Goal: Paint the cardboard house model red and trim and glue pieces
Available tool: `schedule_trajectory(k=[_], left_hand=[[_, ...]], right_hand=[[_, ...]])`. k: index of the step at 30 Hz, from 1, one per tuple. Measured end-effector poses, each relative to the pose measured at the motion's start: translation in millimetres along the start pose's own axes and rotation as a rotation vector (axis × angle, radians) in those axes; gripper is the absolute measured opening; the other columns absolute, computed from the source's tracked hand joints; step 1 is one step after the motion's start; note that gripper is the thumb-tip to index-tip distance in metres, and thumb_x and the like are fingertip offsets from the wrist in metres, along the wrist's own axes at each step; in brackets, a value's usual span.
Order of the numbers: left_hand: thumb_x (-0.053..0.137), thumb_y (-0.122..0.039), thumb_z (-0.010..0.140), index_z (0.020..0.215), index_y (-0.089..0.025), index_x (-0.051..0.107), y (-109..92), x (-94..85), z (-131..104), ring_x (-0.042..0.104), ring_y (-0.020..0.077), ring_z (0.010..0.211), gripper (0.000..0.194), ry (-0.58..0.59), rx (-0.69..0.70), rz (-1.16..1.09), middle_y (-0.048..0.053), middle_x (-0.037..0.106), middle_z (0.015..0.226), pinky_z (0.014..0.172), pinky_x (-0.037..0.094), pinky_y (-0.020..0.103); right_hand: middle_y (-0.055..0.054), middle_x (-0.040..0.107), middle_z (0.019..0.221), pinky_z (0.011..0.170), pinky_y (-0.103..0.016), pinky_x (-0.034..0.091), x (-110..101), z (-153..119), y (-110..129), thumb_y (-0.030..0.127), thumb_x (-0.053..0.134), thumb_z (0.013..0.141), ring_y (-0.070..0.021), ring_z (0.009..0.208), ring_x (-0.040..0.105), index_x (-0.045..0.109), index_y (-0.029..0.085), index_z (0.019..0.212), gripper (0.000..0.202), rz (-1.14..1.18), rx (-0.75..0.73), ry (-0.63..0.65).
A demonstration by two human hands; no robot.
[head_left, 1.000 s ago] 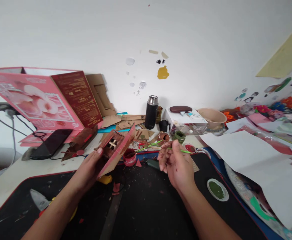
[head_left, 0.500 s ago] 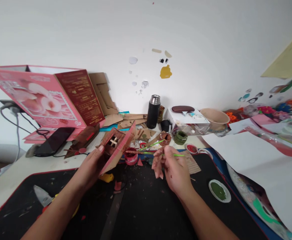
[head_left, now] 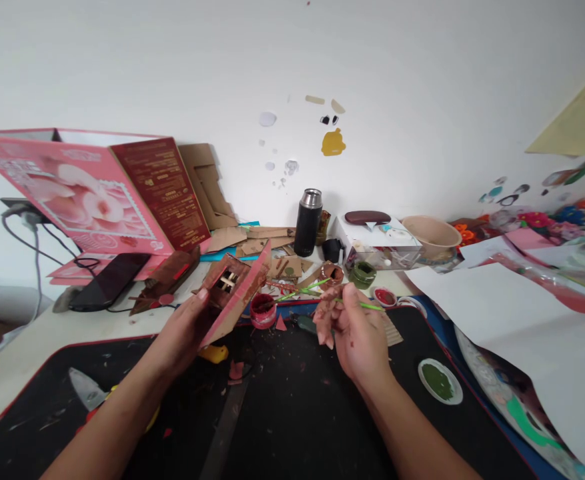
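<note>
My left hand [head_left: 185, 333] grips a small cardboard house [head_left: 229, 280] with brown-painted sides, a latticed window and a slanting panel edged in pink. Between the closed fingers of my right hand [head_left: 355, 330] is a thin green paintbrush [head_left: 372, 306], its brown-smeared end pointing left, a little apart from the panel. Reddish-brown paint stains those fingers. Below the brush end stands a small red paint jar [head_left: 263, 312], with a second green-handled brush [head_left: 315, 286] leaning out of it. A brown paint jar [head_left: 331, 274] and a green paint jar [head_left: 362, 274] stand behind my right hand.
A black mat [head_left: 292, 413] covers the front of the table, with scissors [head_left: 88, 390] at left. A lid of green paint [head_left: 440, 381] lies at right, near white paper sheets [head_left: 512, 320]. Behind are a black flask [head_left: 308, 223], cardboard scraps [head_left: 227, 238] and a pink box [head_left: 87, 200].
My right hand has shifted slightly to the right and up, and the brush end has drawn away from the panel's edge. My left hand and the house have hardly moved.
</note>
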State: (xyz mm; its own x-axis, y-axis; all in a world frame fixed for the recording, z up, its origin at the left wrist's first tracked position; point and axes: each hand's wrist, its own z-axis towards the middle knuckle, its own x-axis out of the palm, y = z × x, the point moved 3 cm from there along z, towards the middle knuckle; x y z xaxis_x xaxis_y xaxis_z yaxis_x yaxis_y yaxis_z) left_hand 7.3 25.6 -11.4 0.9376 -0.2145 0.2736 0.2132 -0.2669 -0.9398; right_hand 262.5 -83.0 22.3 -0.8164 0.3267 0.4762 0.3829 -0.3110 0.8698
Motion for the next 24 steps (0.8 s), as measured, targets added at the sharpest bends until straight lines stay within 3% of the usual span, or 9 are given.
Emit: schedule_trajectory(k=[5, 8, 12, 17, 24], left_hand=[[0.088, -0.075, 0.074, 0.107, -0.022, 0.084, 2.9, -1.4, 2.0, 0.08, 0.0419, 0.117, 0.062, 0.024, -0.006, -0.011, 0.012, 0.088, 0.106, 0.089, 0.068, 0.043], [0.091, -0.075, 0.071, 0.109, -0.018, 0.084, 2.3, 0.0, 3.1, 0.082, 0.0412, 0.112, 0.068, 0.029, 0.012, -0.029, 0.014, 0.088, 0.102, 0.094, 0.068, 0.045], [0.091, -0.075, 0.071, 0.107, -0.022, 0.085, 1.7, 0.6, 1.9, 0.083, 0.0381, 0.107, 0.064, 0.022, 0.006, -0.03, 0.01, 0.088, 0.097, 0.09, 0.068, 0.041], [0.09, -0.075, 0.071, 0.097, -0.024, 0.084, -0.3, 1.3, -0.8, 0.082, 0.041, 0.108, 0.057, 0.01, 0.004, -0.006, 0.01, 0.087, 0.091, 0.084, 0.068, 0.041], [0.09, -0.075, 0.072, 0.105, -0.026, 0.083, 2.1, 1.4, 0.4, 0.082, 0.0409, 0.112, 0.06, 0.037, -0.005, -0.015, 0.01, 0.088, 0.105, 0.089, 0.068, 0.043]], right_hand=[[-0.003, 0.073, 0.061, 0.033, -0.016, 0.037, 2.6, -1.9, -1.0, 0.072, 0.081, 0.093, -0.0104, 0.035, 0.058, 0.075, 0.017, 0.086, 0.056, -0.001, 0.02, 0.031], [-0.003, 0.073, 0.059, 0.032, -0.015, 0.036, 5.3, -4.8, -5.0, 0.071, 0.079, 0.095, -0.0114, 0.036, 0.059, 0.074, 0.017, 0.086, 0.055, -0.001, 0.063, 0.096], [-0.004, 0.073, 0.058, 0.034, -0.017, 0.038, 7.3, -8.1, -9.3, 0.071, 0.077, 0.097, -0.0127, 0.037, 0.061, 0.075, 0.016, 0.086, 0.055, -0.002, 0.094, 0.163], [-0.003, 0.072, 0.058, 0.032, -0.017, 0.036, 4.3, -5.5, -7.5, 0.07, 0.078, 0.096, -0.0116, 0.036, 0.057, 0.075, 0.017, 0.086, 0.055, -0.002, 0.071, 0.101], [-0.002, 0.071, 0.06, 0.033, -0.018, 0.037, 0.3, -0.9, -0.3, 0.073, 0.08, 0.094, -0.0108, 0.036, 0.055, 0.073, 0.018, 0.084, 0.056, -0.008, 0.017, 0.003]])
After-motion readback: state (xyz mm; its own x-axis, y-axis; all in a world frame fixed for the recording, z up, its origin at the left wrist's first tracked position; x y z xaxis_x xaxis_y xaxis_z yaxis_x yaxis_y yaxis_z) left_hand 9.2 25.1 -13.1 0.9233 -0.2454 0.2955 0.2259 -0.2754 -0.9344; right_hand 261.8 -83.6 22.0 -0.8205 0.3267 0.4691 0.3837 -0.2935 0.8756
